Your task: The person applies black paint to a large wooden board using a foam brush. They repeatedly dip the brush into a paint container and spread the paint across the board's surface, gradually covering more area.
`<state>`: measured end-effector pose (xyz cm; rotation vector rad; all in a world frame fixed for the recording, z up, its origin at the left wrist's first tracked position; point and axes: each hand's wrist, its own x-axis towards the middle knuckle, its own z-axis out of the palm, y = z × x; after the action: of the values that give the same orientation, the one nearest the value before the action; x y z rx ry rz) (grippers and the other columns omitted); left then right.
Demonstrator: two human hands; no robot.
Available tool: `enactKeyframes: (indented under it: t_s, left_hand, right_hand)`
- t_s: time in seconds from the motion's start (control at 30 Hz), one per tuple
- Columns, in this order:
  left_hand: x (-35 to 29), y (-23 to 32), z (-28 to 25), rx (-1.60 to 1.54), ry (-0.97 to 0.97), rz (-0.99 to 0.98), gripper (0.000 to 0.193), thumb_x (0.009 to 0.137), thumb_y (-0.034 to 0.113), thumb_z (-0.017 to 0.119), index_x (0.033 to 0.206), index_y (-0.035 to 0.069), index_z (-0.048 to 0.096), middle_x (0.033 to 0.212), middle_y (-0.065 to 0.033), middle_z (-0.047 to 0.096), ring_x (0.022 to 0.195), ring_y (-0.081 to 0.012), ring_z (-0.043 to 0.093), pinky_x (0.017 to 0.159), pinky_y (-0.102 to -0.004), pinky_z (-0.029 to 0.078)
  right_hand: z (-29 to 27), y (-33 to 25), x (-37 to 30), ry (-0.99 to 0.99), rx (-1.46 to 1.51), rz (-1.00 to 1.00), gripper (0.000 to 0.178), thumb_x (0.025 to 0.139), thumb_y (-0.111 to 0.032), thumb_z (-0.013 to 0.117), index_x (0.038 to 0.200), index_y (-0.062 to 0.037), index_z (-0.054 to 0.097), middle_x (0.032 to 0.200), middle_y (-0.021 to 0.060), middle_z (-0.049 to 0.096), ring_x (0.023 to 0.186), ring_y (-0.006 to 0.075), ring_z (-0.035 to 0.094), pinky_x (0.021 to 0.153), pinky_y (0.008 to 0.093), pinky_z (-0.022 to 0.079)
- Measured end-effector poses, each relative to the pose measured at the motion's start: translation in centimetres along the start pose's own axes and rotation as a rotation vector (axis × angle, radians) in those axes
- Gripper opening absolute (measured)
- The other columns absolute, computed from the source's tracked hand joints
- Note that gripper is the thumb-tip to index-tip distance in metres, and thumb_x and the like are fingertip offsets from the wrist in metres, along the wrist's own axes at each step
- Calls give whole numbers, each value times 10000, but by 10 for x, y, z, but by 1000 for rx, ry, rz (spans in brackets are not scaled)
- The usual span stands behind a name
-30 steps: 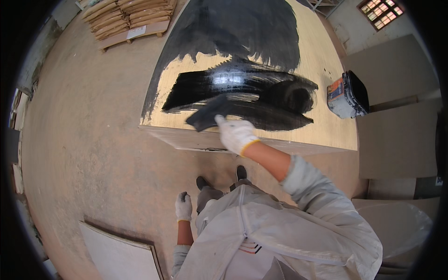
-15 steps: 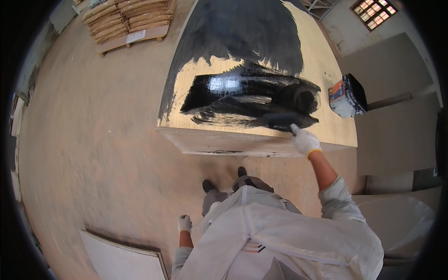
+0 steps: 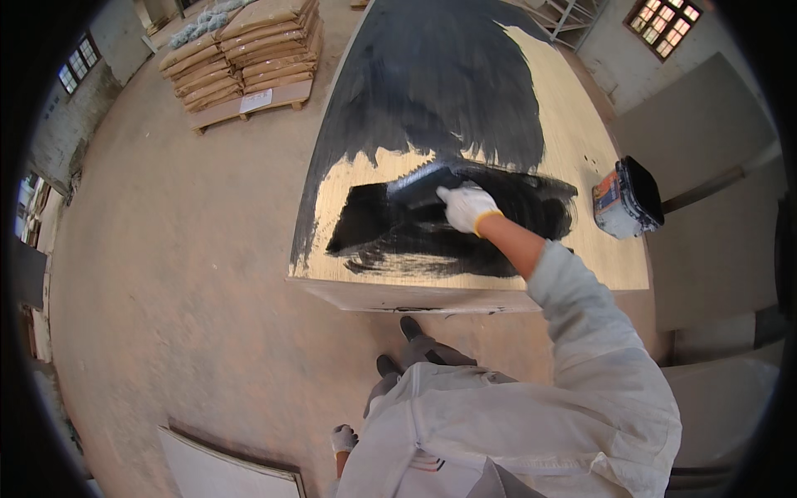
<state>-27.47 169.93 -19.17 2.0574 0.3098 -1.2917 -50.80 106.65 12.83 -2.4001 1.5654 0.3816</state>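
In my right hand (image 3: 469,207), white-gloved and closed, is a wide paint brush (image 3: 425,184), its head coated black and partly blurred. It presses on wet black paint (image 3: 365,220) spread over the near part of a large pale wooden board surface (image 3: 610,270). The far part carries a duller black coat (image 3: 440,70) with a ragged edge, and pale wood shows between the two. My left hand (image 3: 343,438), in a glove with dark fingertips, hangs low by my side with curled fingers and nothing visible in it. An open black-rimmed bucket (image 3: 623,199) stands on the right of the board.
Stacked brown sacks (image 3: 266,46) sit on a wooden pallet (image 3: 290,95) at the back left. Large grey sheets (image 3: 697,141) lean along the right side. A pale panel (image 3: 224,465) lies on the floor behind my left side. My feet are close to the board's near edge.
My right hand and the brush have moved from the near right edge leftward and farther into the wet paint. The view has tilted up a little. My left hand stays low by my side.
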Motion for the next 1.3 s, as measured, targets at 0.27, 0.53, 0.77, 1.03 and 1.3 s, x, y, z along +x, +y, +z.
enactKeyframes:
  t_s: [0.27,0.53,0.77,1.03,1.3]
  left_hand:
    - [6,14,46,69,-60,175,239,984,136,612,1163,-5,685,892,-141,717,666,-258,687,568,-376,570]
    - [-19,63,56,-27,34,35,218,979,120,583,1139,-1,668,800,-112,659,604,-244,656,468,-382,510]
    - [13,67,49,55,-36,35,213,994,131,582,1164,16,643,884,-122,674,618,-235,657,486,-375,533]
    - [6,91,64,-183,-46,42,220,1008,144,592,1186,29,650,866,-112,676,610,-215,644,482,-363,528]
    - [12,65,48,-25,-46,12,194,997,143,597,1139,39,679,793,-88,659,599,-202,637,470,-352,507]
  right_hand:
    - [-19,103,57,97,-3,202,418,962,-147,516,1346,-84,670,1365,218,704,1284,398,672,1072,507,541]
    - [-9,175,43,80,27,375,405,1004,-182,492,1331,-86,710,1372,210,711,1305,370,674,1094,499,531]
    - [-4,99,37,45,155,167,438,975,-176,506,1359,-68,686,1387,223,694,1307,391,658,1111,499,511]
    - [-26,173,52,5,57,307,533,986,-137,485,1506,-94,593,1487,186,641,1392,373,601,1154,485,490]
    - [-46,-2,32,-176,-207,-242,580,971,-159,524,1545,-229,562,1374,203,707,1264,382,687,1031,475,557]
